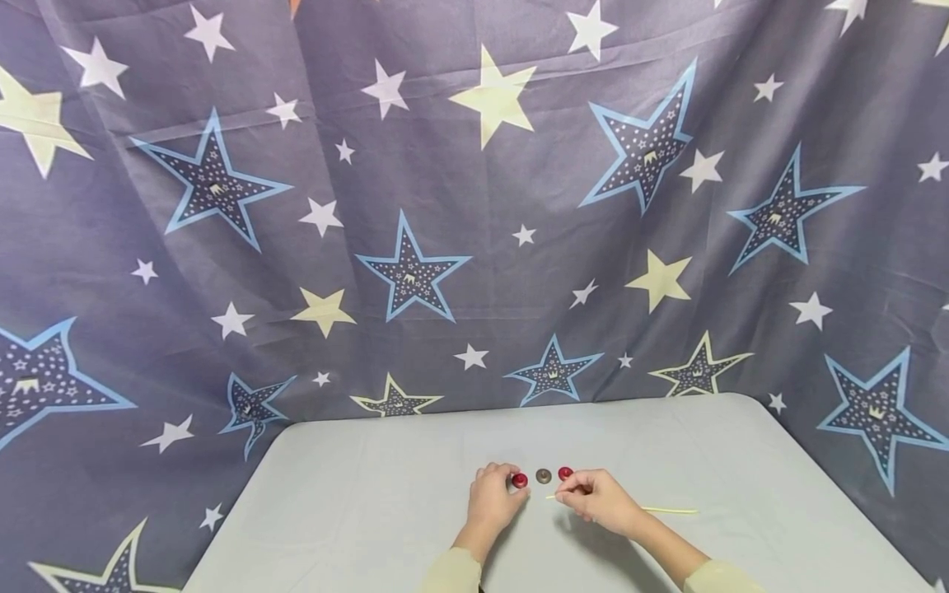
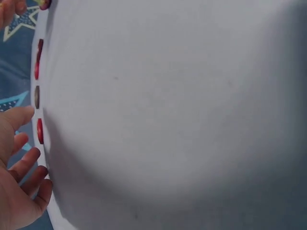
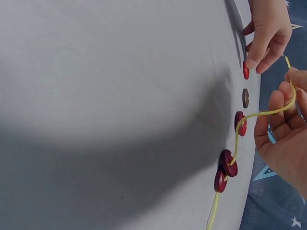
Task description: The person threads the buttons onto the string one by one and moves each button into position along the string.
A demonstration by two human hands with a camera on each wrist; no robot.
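My right hand [image 1: 599, 500] pinches a yellow cord [image 3: 266, 113] near one end, and a short tip sticks out past the fingers. Two dark red buttons [image 3: 229, 164] are threaded on that cord in the right wrist view, close together below the hand. My left hand [image 1: 491, 497] is at a red button [image 1: 520, 480], its thumb and fingers spread around it; contact is unclear. A brown button [image 1: 544, 476] lies to the right of that one. Farther right is another red button [image 1: 566, 473], partly behind my right hand.
The buttons lie in a row on a pale cloth-covered table [image 1: 356, 502]. The cord's tail [image 1: 670, 511] runs out to the right of my right wrist. Behind the far edge hangs a grey curtain [image 1: 445, 346] with stars.
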